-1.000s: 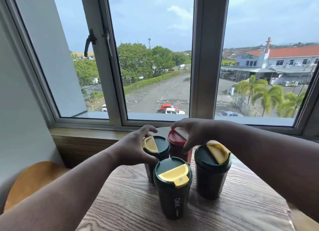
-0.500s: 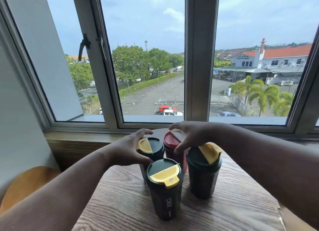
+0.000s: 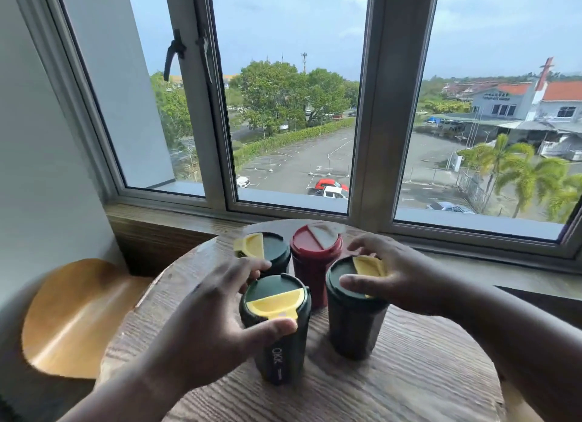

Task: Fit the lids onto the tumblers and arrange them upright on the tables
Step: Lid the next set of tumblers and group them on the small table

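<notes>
Four lidded tumblers stand upright, close together on the round wooden table (image 3: 393,390). My left hand (image 3: 208,321) grips the top of the near green tumbler (image 3: 277,355), thumb in front and fingers behind its yellow-flap lid (image 3: 274,298). My right hand (image 3: 400,273) curls over the lid of the right green tumbler (image 3: 352,327), thumb on the lid's left rim and palm partly covering the yellow flap. Behind them are a red tumbler (image 3: 310,264) with a white flap and another green tumbler (image 3: 275,248), both untouched.
A wooden window ledge (image 3: 163,229) and a large window run just behind the table. A curved wooden chair seat (image 3: 72,314) sits low on the left, next to the white wall. The table's front part has bare wood around the tumblers.
Both hands left the two back tumblers and came toward me onto the two front green ones. The view shifted to the left and tilted a little.
</notes>
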A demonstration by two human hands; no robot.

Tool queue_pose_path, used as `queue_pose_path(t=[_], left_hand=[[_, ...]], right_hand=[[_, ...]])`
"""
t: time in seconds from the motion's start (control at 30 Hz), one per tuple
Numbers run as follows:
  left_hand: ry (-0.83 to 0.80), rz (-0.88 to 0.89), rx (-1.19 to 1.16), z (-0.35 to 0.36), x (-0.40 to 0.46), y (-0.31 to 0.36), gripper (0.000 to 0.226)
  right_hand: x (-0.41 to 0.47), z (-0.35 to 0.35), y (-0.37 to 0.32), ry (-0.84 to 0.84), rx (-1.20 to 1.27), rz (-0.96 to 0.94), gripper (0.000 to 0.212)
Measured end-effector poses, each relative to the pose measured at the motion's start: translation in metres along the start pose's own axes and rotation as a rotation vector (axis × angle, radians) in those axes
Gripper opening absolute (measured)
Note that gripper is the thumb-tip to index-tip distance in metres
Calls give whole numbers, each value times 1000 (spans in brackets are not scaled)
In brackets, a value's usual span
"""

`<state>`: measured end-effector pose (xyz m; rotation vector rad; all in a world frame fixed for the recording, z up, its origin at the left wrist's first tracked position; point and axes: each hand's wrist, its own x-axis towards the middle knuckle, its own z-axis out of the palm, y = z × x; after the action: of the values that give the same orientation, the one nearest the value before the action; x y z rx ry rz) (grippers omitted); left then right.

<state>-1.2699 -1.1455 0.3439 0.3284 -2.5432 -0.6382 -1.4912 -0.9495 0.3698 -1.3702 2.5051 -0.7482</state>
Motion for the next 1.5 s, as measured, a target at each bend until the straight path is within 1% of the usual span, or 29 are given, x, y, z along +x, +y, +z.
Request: queue_pose_path(t=[0.03, 0.1, 0.13, 0.2, 0.27, 0.4, 0.53, 0.7, 0.77, 0.83, 0.9, 0.97, 1.03, 1.1, 1.17, 1.23, 1.33, 1.5], left_hand=[[-5, -19, 9, 5, -3, 4, 88], [-1, -48, 40, 12, -6, 10, 94], [12, -64, 49, 14, -7, 13, 95], [40, -111, 62, 19, -8, 19, 97], [66, -159, 63, 23, -11, 24, 96], [148, -207, 71, 29, -13, 31, 95], [209, -230, 85, 35, -9, 36, 87], [254, -242, 37, 45, -9, 34, 82], [277, -248, -4, 51, -11, 31, 84], [319, -260, -66, 58, -15, 28, 91], [369, -311, -164, 65, -19, 28, 101], [418, -363, -234, 73, -24, 27, 108], [431, -405, -246, 80, -28, 23, 109], [429, -454, -264, 86, -31, 21, 106], [440, -477, -261, 90, -32, 21, 101], [455, -474, -252, 92, -31, 23, 96], [468, -463, -308, 95, -32, 24, 89], [506, -423, -378, 98, -30, 28, 85]], right_hand=[[-1, 2, 4, -15, 33, -26, 84], [-4, 2, 9, -52, 82, -81, 75], [-4, 2, 11, -57, 78, -113, 78], [-4, 0, 15, -63, 28, -169, 94], [-3, 0, 18, -60, -11, -209, 99], [-2, 3, 20, 0, 55, -252, 82], [3, 14, 20, 40, 179, -239, 83], [4, 26, 23, 81, 246, -275, 81], [2, 30, 26, 83, 287, -270, 86], [-1, 35, 31, 84, 312, -261, 97], [-2, 41, 35, 79, 364, -232, 106], [-3, 47, 38, 87, 429, -209, 109], [-2, 52, 40, 93, 471, -203, 101], [-2, 57, 43, 69, 517, -203, 91], [-3, 60, 44, 46, 540, -207, 86], [-3, 61, 45, 50, 540, -208, 82], [-5, 61, 45, 41, 578, -214, 80], [-4, 61, 46, 64, 558, -227, 73]])
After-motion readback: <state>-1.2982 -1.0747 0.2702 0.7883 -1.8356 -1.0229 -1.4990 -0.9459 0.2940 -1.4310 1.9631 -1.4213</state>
